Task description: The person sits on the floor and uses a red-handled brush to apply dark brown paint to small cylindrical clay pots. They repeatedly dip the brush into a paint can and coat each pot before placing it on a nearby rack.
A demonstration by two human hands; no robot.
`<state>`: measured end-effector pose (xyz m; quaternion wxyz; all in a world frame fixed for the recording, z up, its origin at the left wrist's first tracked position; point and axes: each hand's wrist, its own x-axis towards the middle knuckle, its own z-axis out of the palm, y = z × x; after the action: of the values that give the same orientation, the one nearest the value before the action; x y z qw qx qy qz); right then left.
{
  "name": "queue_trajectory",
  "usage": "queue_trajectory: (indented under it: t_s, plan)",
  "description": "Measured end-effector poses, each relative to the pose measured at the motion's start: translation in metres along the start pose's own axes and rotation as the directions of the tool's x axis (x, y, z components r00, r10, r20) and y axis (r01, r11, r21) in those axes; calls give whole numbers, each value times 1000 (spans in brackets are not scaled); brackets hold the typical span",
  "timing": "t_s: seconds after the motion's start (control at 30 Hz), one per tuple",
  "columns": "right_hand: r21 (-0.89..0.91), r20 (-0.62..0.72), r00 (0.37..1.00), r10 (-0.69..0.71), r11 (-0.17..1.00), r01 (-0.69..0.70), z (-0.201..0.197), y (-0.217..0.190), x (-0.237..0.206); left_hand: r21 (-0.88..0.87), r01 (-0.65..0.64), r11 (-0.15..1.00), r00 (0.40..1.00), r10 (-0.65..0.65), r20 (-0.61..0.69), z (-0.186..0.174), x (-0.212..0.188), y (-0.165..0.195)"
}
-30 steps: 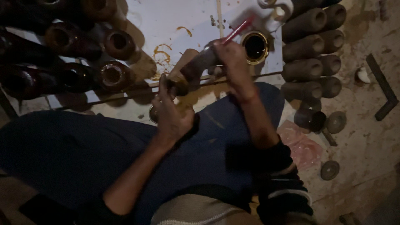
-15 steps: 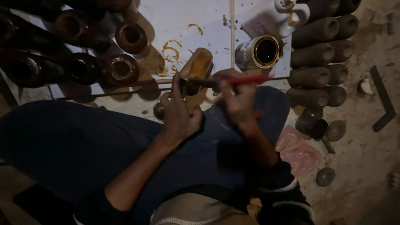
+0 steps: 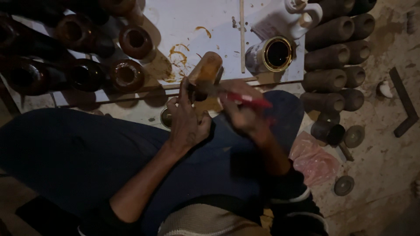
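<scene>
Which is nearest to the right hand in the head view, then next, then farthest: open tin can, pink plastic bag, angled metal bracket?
From the right hand:
1. Open tin can, up and slightly right on the white sheet.
2. Pink plastic bag, lower right on the floor; only a little farther than the can.
3. Angled metal bracket, far right on the floor.

open round tin (image 3: 272, 54), crumpled pink bag (image 3: 313, 159)

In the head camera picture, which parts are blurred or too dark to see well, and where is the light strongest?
Head view: the right hand and its red-handled brush are smeared by motion blur; the left hand, on the tan wooden piece, is sharper. Light is strongest on the white sheet; the dark glossy pots at upper left sink into shadow.
</scene>
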<state>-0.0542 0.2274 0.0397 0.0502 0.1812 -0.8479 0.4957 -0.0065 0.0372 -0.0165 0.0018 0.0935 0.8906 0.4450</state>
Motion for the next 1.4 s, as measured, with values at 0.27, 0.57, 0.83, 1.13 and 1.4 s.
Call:
queue_trajectory:
  t_s: [0.27, 0.57, 0.83, 1.13, 1.4]
  plan:
    - [152, 75, 997, -25, 988, 13, -9, 10, -4, -67, 72, 995, 997, -73, -2, 1, -1, -1]
    - [337, -232, 921, 312, 914, -225, 7, 56, -4, -86, 41, 995, 999, -42, -5, -1, 1, -1]
    - [230, -253, 924, 287, 945, -231, 1, 56, 6, -107, 74, 992, 996, -79, -35, -2, 2, -4]
    - [186, -252, 915, 316, 943, -274, 0, 51, 4, -117, 91, 989, 996, -92, 2, 0, 1, -9]
    - [198, -158, 920, 357, 925, -325, 7, 41, 3, -401, 224, 888, 967, -255, -23, 1, 3, -14]
